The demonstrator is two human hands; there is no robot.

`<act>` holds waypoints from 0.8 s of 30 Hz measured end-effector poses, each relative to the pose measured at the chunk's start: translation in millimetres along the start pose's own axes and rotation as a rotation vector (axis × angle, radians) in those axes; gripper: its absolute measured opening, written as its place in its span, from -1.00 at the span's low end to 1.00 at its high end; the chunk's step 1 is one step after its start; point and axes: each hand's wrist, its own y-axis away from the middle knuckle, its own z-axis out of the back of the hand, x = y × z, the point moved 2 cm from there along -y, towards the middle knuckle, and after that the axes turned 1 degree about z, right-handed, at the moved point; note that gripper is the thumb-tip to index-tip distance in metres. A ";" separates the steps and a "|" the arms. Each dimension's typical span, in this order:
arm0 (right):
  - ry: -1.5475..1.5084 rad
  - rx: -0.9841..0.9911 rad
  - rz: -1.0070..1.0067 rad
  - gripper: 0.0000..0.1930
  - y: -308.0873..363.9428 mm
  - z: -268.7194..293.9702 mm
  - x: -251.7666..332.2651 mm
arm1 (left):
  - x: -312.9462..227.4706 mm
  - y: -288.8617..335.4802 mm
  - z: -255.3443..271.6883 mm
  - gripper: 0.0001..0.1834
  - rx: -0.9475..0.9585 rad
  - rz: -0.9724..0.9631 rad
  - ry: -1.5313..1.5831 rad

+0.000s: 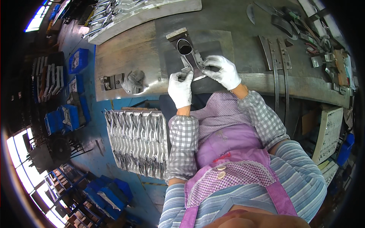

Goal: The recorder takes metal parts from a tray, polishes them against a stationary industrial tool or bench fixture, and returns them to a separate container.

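Both hands gloved in white, working at the near edge of the steel bench [125,53]. Left hand [180,88] is curled, fingertips pinched on the near left end of a metal tool part [195,62] lying flat on a dark plate [224,41]. Right hand [225,71] is half open, fingers spread and pressing down on the right side of the same part, thumb toward its middle. The part runs from the hands away toward a dark ring-shaped fixture [184,47] just beyond it on the plate. Left of the hands on the bench: a crumpled grey glove [134,80], then small metal blocks [110,81]. Below the bench edge, left of the person's left sleeve, a tray of stacked pliers [137,141]. Far right of the bench: loose tools and blades [304,30]. Blue bins [78,60] on the floor, well left of the bench.
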 end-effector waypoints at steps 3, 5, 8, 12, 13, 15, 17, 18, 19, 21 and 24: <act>-0.044 -0.030 -0.013 -0.75 -2.3 3.5 -4.1 | -4.7 3.8 -1.2 -0.67 0.005 -0.020 0.005; -0.121 -0.020 -0.047 -0.75 -3.9 8.7 -6.5 | -10.4 5.7 -5.7 -0.68 0.008 -0.021 -0.005; -0.119 -0.012 -0.111 -0.78 -3.6 11.2 -8.1 | -11.8 3.4 -9.4 -0.66 0.056 -0.067 -0.013; -0.163 0.157 -0.213 -0.81 -16.9 3.7 2.1 | -3.2 0.3 11.9 -0.66 0.019 -0.160 -0.094; -0.188 0.128 -0.283 -0.79 -18.6 2.4 6.3 | -2.4 2.6 20.7 -0.65 0.017 -0.134 -0.119; -0.337 0.114 -0.539 -0.75 -25.3 -17.2 34.8 | 4.5 3.3 29.7 -0.66 -0.006 -0.230 -0.217; -0.235 0.156 -0.671 -0.74 -32.8 -32.9 74.6 | 19.0 4.7 34.5 -0.67 0.020 -0.221 0.084; -0.026 0.155 -0.596 -0.75 -31.3 -39.6 79.8 | 11.1 14.1 40.5 -0.63 0.045 -0.058 0.348; 0.015 0.220 -0.459 -0.78 -25.1 -49.0 89.5 | 5.2 23.6 54.4 -0.59 0.001 -0.066 0.500; -0.098 0.255 -0.147 -0.86 -13.0 -88.3 115.6 | 17.5 38.5 85.8 -0.60 -0.111 -0.177 0.352; -0.052 0.812 0.099 -0.85 -6.2 -137.3 156.2 | 86.5 49.1 150.5 -0.55 -0.050 0.080 0.472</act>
